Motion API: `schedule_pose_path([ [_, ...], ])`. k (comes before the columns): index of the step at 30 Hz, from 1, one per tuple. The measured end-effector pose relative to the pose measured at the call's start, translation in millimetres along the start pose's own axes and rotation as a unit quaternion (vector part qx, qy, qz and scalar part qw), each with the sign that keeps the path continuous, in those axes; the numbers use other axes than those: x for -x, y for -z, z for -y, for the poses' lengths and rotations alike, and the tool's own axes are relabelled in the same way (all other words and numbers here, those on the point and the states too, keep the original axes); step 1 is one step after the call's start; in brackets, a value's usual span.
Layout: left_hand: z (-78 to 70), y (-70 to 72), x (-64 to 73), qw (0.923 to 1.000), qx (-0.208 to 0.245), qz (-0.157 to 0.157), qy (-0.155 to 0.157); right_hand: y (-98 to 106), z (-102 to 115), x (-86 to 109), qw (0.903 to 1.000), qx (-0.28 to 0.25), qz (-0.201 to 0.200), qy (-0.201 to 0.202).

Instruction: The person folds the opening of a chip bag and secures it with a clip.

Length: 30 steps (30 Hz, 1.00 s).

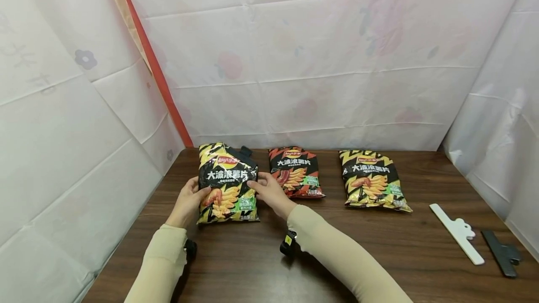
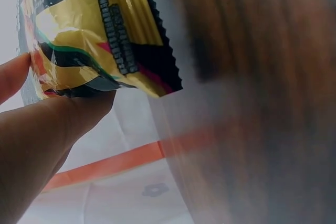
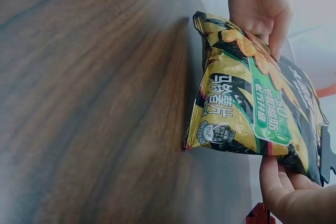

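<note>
Both hands hold a yellow and black bag of potato chips (image 1: 229,191) at the table's left side, its printed front toward the head camera. The left hand (image 1: 187,204) grips its left edge, thumb on the front and fingers behind. On the opposite edge, the right hand (image 1: 273,194) holds it the same way. A black clip (image 1: 245,154) sits at the bag's folded upper right corner. In the right wrist view the bag's crimped bottom (image 3: 193,124) is close to the table; whether they touch I cannot tell.
A red and black chip bag (image 1: 296,174) lies right of the held one, and another yellow and black bag (image 1: 372,181) farther right. A white clip (image 1: 456,233) and a black clip (image 1: 501,254) lie near the table's right edge. White sheeting (image 1: 311,60) walls the back and sides.
</note>
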<state>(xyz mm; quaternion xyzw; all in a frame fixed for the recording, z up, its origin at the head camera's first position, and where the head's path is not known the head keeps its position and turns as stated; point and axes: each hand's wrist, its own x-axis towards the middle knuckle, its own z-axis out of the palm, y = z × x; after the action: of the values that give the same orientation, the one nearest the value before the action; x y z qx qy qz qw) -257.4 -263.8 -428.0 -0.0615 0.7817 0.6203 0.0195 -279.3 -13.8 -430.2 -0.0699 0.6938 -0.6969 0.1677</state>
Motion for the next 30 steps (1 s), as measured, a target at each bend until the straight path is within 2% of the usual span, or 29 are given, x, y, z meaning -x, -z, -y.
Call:
schedule_pose_path([
  [4,-0.8,1.5,-6.1,0.9999,0.008,0.006,0.007,-1.2,2.8,-5.2,0.9999,-0.013,-0.006,-0.007],
  [9,0.0,2.5,-15.9,0.9997,0.010,-0.005,0.020,-2.1,5.7,-8.7,0.9998,-0.017,-0.003,-0.014],
  [20,0.8,4.3,-29.3,0.9988,-0.032,-0.034,0.012,-5.0,7.1,-18.7,0.9995,-0.015,0.007,-0.028],
  [26,1.5,2.5,-35.6,0.9979,-0.037,-0.048,0.025,-6.3,9.3,-23.4,0.9989,-0.009,0.004,-0.045],
  [30,-0.6,0.1,-39.2,0.9973,-0.044,-0.054,0.023,-6.7,10.1,-27.3,0.9988,-0.011,-0.001,-0.048],
])
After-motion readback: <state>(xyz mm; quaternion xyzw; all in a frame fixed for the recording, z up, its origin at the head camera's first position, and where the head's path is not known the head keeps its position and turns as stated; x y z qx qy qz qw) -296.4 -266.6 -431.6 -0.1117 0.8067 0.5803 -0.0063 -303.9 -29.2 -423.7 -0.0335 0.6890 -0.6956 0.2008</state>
